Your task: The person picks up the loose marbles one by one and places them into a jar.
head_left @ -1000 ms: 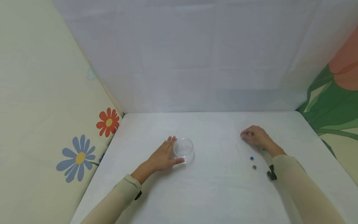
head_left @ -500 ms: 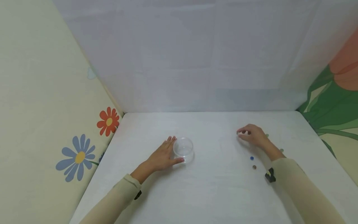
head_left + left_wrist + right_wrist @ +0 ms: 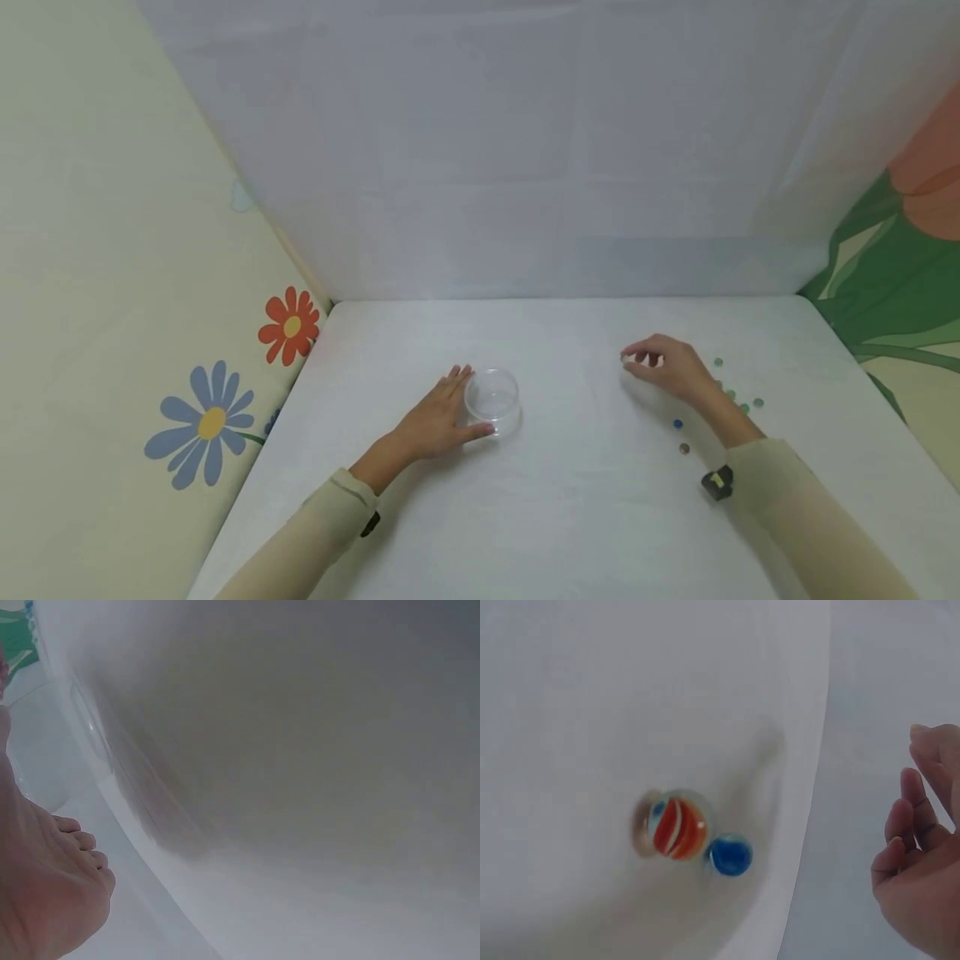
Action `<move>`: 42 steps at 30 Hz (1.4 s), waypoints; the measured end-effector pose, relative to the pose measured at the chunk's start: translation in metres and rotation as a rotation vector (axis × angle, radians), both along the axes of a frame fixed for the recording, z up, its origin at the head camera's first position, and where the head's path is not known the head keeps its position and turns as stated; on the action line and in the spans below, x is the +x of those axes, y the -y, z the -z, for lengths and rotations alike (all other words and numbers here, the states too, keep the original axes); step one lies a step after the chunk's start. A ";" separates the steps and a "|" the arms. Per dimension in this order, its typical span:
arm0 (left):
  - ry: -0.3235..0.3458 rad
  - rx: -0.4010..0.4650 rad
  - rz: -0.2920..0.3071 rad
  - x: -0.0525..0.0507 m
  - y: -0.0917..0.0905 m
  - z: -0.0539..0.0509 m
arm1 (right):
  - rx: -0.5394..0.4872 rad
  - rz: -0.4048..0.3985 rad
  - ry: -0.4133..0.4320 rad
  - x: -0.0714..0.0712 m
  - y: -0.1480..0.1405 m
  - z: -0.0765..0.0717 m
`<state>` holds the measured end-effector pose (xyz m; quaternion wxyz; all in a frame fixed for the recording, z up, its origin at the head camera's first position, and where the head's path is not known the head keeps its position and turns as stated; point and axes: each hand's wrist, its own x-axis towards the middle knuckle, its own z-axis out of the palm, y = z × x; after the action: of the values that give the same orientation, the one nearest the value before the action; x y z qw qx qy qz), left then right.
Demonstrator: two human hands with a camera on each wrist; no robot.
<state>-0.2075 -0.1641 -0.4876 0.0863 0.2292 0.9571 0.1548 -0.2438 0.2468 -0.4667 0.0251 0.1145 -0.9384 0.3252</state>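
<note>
a clear, round, see-through bowl (image 3: 492, 397) is seen upright, left of the middle of a table covered in white cloth (image 3: 555, 508). against its left side the left hand (image 3: 432, 423) is rested, fingers extended along the far-left wall and thumb laid along the near side; the bowl is touched, not clenched. well to the right, the right hand (image 3: 666, 367) is held above the cloth, with a small, pale piece (image 3: 623, 358) pinched between thumb and index fingertip; its exact form cannot be made out. beside the right wrist, small, round, green glassy marbles (image 3: 731, 394) are scattered. left of the right forearm, a small blue glass marble (image 3: 678, 423) and a clear glass marble with red and orange swirls (image 3: 679, 827) are placed near each other.

between bowl and right hand, a wide stretch of cloth is left. the far table edge, beyond both hands, is met by a hanging white sheet (image 3: 465, 167); the left and right edges are bordered by flower-printed panels.

the bowl is low, with a thin rim and faint glints. in the right wrist view, white bands are shown among the swirls, and the blue marble is shown deep and glossy.
</note>
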 end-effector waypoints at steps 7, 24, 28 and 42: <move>0.005 -0.009 -0.002 0.000 0.000 0.001 | -0.056 -0.016 -0.020 0.009 0.014 -0.006; 0.003 -0.006 -0.001 0.002 -0.003 0.000 | -0.133 -0.105 -0.033 0.020 0.053 -0.017; -0.001 -0.012 0.002 0.000 -0.002 0.002 | -0.134 -0.131 -0.031 0.021 0.067 -0.021; -0.007 -0.033 -0.013 0.002 -0.004 0.000 | -0.120 -0.234 0.037 0.020 0.114 -0.031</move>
<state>-0.2060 -0.1598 -0.4872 0.0860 0.2222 0.9612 0.1389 -0.2235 0.1329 -0.4353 -0.0236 0.2152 -0.8977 0.3837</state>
